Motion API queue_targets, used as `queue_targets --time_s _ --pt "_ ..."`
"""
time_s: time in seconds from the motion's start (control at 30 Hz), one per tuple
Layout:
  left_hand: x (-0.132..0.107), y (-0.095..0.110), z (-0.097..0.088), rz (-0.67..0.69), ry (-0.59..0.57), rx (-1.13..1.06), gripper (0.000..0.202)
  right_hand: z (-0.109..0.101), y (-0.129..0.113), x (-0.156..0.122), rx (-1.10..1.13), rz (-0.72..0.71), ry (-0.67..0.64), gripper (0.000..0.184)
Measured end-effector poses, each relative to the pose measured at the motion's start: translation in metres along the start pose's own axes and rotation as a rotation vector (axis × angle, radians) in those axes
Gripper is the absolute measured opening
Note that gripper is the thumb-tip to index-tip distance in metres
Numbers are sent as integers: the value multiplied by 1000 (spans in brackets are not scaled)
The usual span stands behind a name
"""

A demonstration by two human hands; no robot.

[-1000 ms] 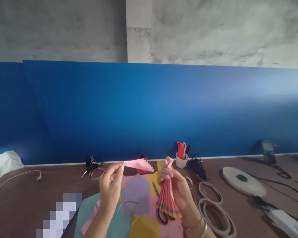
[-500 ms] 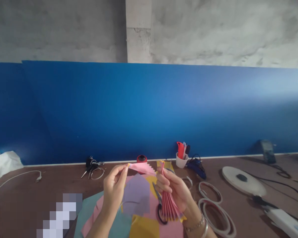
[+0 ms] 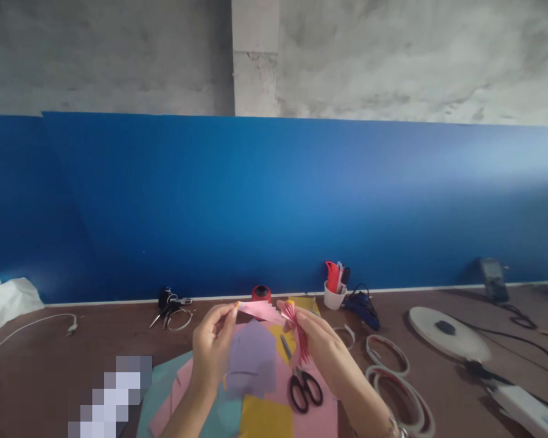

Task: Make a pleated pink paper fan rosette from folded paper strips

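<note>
My left hand (image 3: 214, 340) pinches the yellow-tipped end of a pleated pink paper (image 3: 259, 311), which stretches across toward the right. My right hand (image 3: 319, 337) is closed on a bunch of narrow pink paper folds (image 3: 304, 348) that fan downward below the fingers. Whether both pleated parts are one piece I cannot tell. Beneath the hands lie scissors (image 3: 305, 390) with black handles, slightly open, on coloured paper sheets: purple (image 3: 252, 359), yellow (image 3: 267, 418) and teal (image 3: 164, 389).
Behind the hands stand a red round object (image 3: 261, 293) and a white cup (image 3: 334, 297) of pens. Keys (image 3: 167, 304) lie left. Coiled white strips (image 3: 402, 395), a white disc (image 3: 447, 334) and a meter (image 3: 493, 278) are right. A blue panel (image 3: 256, 201) bounds the table.
My right hand has turned over, its back now showing, and the pleats in it have swung up and narrowed. More of the scissors shows. My left hand has barely moved.
</note>
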State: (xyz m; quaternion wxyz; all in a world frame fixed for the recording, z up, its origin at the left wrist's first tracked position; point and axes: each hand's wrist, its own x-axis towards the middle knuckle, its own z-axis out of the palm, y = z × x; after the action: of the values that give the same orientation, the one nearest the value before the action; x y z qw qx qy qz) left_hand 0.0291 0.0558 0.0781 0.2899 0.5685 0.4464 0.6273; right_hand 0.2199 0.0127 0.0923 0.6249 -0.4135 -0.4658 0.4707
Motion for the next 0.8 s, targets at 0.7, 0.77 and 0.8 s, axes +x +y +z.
queue_targets --time_s 0.7,0.77,0.8 --pt "-20 7 17 -128 -112 -12 31 15 -4 -7 -730 -400 -147 19" --pt "-24 9 19 -120 -106 -1 30 17 -5 -8 -814 -444 -134 21" --pt "-24 9 19 -119 -103 -1 29 17 -5 -9 -847 -459 -123 23"
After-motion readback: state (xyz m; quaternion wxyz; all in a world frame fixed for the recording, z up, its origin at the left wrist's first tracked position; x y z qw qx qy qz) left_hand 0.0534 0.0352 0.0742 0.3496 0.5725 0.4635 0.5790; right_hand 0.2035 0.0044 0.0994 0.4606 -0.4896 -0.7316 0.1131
